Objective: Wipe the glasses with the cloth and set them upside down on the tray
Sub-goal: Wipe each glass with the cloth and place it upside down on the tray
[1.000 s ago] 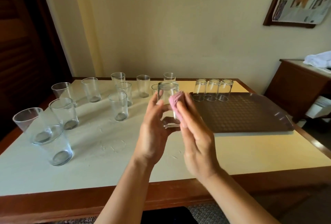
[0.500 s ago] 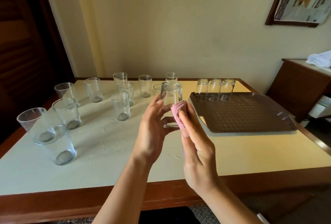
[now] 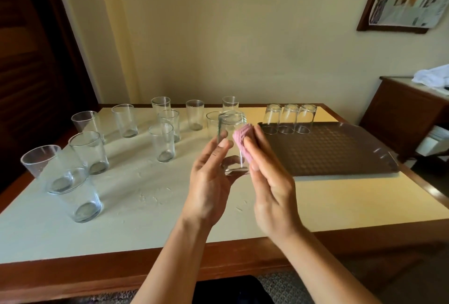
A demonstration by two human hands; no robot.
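Currently the left hand (image 3: 209, 179) grips the glass (image 3: 232, 143) in the air above the table (image 3: 145, 201), thumb and fingers curled round its wall, long axis near upright and what looks like the thick base toward the bottom. Against its right side the right hand (image 3: 269, 182) presses the pink cloth (image 3: 240, 143) with fairly straight fingers. Rightward, just beyond the cloth hand, lies the tray (image 3: 340, 150) with 3 inverted glasses (image 3: 289, 119) along its far edge, so I judge placing calls for flipping the glass first.
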